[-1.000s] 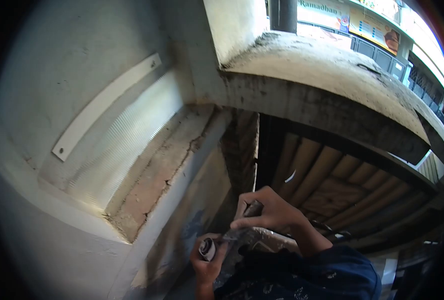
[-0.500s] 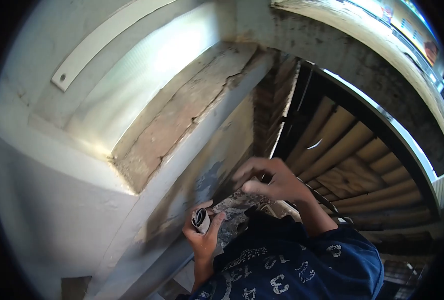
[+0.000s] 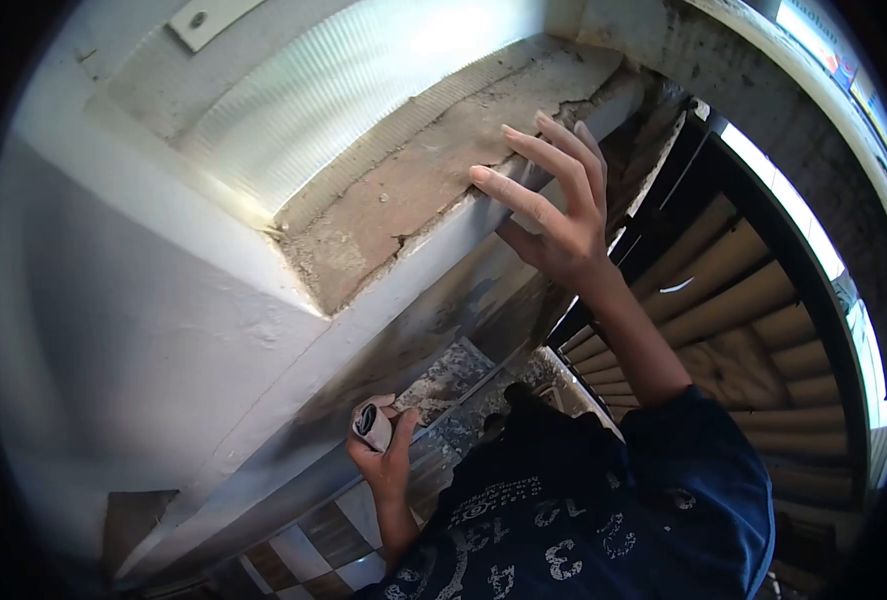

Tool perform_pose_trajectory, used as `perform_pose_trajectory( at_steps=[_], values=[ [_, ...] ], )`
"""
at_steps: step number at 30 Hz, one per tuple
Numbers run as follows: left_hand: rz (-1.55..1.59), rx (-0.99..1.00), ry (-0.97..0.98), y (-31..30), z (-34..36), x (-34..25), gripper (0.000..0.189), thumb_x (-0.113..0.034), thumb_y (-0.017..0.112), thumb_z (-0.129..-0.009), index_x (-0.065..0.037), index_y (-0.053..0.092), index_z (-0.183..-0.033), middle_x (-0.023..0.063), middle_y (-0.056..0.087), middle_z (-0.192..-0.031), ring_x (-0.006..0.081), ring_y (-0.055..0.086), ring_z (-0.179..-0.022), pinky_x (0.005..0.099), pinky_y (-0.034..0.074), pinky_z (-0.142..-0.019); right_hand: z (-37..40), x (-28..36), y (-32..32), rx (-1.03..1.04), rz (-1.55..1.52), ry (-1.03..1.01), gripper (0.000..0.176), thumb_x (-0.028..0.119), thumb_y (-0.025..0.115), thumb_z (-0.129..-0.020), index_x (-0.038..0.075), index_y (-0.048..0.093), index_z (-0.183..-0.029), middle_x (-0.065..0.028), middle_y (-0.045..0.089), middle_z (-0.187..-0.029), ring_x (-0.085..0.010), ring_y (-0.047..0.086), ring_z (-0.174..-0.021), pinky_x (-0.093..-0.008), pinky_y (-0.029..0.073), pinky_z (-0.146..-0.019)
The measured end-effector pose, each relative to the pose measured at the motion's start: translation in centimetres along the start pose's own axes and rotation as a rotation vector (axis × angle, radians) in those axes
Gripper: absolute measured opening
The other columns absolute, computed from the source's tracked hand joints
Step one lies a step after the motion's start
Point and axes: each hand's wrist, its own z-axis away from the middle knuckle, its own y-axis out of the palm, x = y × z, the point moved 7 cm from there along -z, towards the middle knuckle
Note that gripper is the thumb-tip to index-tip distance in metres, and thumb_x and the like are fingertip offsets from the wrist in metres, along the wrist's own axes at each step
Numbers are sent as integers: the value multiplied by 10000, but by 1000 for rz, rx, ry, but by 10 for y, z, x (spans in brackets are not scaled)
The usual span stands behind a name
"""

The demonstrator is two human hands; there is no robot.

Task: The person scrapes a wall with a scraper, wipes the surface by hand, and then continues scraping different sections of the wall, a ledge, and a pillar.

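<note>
My left hand (image 3: 384, 458) is wrapped round a small pale roll (image 3: 372, 426) with a dark hollow end, held low beside the wall. Farther up, my right hand (image 3: 569, 215) reaches to a rough, cracked ledge (image 3: 394, 205), its fingers spread and its fingertips at the ledge's front edge. Nothing shows between those fingers. Past my left hand lies a speckled, stained flat surface (image 3: 444, 385).
A translucent ribbed panel (image 3: 334, 100) stands behind the ledge. At the right is a dark curved frame with padded brown slats (image 3: 704, 270). Checkered tiles (image 3: 309, 545) show below. A white strip (image 3: 214, 18) crosses the upper left.
My right hand has risen from near the left hand to the ledge, and its fingers have spread. The view has shifted. My left hand still holds the roll.
</note>
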Motion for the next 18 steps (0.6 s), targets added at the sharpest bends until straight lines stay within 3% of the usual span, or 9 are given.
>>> perform_pose_trajectory(
  at_steps=[3,5,11,15,16,18],
  values=[
    [-54,-62,73,-5,0,5,291,19,712,-695,-25,574,-948,2,538,-755,57,491,-649,185,401,-588,-5,-13,-3,14,-6,-26,436,159,666,-647,278,640,-1066,-22,553,-1088,-227,486,-1084,-421,331,-995],
    [31,-147,-129,-11,3,18,311,13,705,-703,-31,563,-976,3,539,-757,61,492,-647,182,390,-563,1,-12,-5,12,14,-190,410,160,594,-712,282,617,-1102,-13,550,-1049,-206,490,-1063,-383,357,-980],
    [-203,-88,-15,-33,-9,42,318,2,703,-714,-28,553,-992,2,521,-752,59,470,-568,188,346,-466,5,-16,-2,-121,34,-144,472,150,536,-764,299,517,-1212,1,539,-1002,-181,496,-1020,-329,386,-951],
    [-212,-100,-112,-37,-5,44,319,3,700,-715,-26,549,-995,9,530,-754,62,475,-562,187,358,-470,-14,4,5,-234,134,-92,330,144,547,-764,273,572,-1066,71,541,-962,-111,509,-930,-279,406,-854],
    [-228,-106,-125,-38,-6,45,319,3,698,-716,-25,548,-996,15,538,-761,64,480,-565,187,362,-471,-19,7,7,-309,170,-105,221,152,544,-755,252,590,-947,96,543,-918,-95,515,-873,-262,403,-798],
    [-238,-50,-151,-39,-10,47,318,1,698,-717,-25,548,-996,25,545,-778,69,491,-579,187,374,-483,-34,17,12,-308,132,-101,191,161,541,-749,244,594,-912,94,546,-903,-98,518,-863,-267,403,-793]
  ],
)
